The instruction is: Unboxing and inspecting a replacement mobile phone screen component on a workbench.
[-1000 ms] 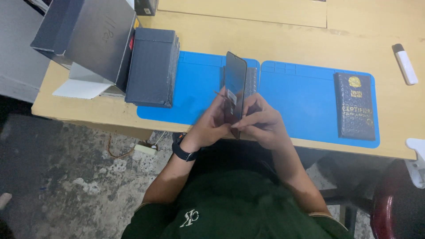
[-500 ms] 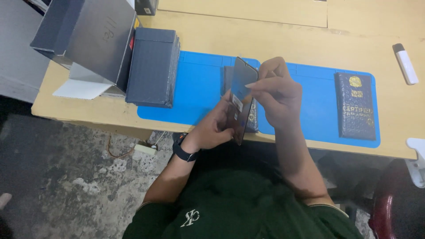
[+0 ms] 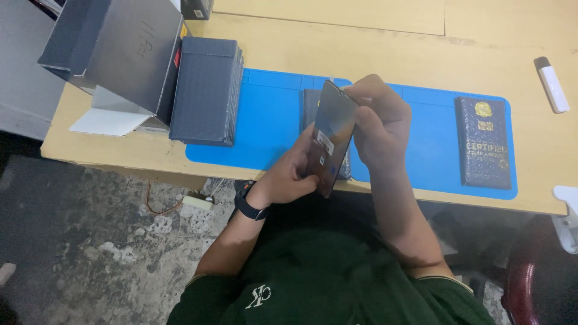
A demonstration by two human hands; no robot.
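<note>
I hold a dark, flat phone screen panel point(image 3: 330, 135) tilted on edge above the blue mat point(image 3: 271, 126). My left hand point(image 3: 288, 174), with a dark watch on its wrist, grips the panel's lower part. My right hand point(image 3: 380, 123) pinches the panel's upper right edge, fingers curled over its top corner. A small white sticker shows on the panel's face. Under the panel, a dark flat box point(image 3: 311, 105) lies on the mat, partly hidden.
A stack of dark blue boxes point(image 3: 206, 90) stands at the mat's left edge, beside an open grey carton point(image 3: 117, 54). A dark booklet with gold print point(image 3: 484, 141) lies on the mat's right. A white marker point(image 3: 551, 84) rests on the wooden table point(image 3: 391, 54). A red chair point(image 3: 530, 283) is at lower right.
My right hand has slid up from the panel's lower end to its top edge. The panel has tilted and shifted slightly right; my left hand keeps hold of the bottom.
</note>
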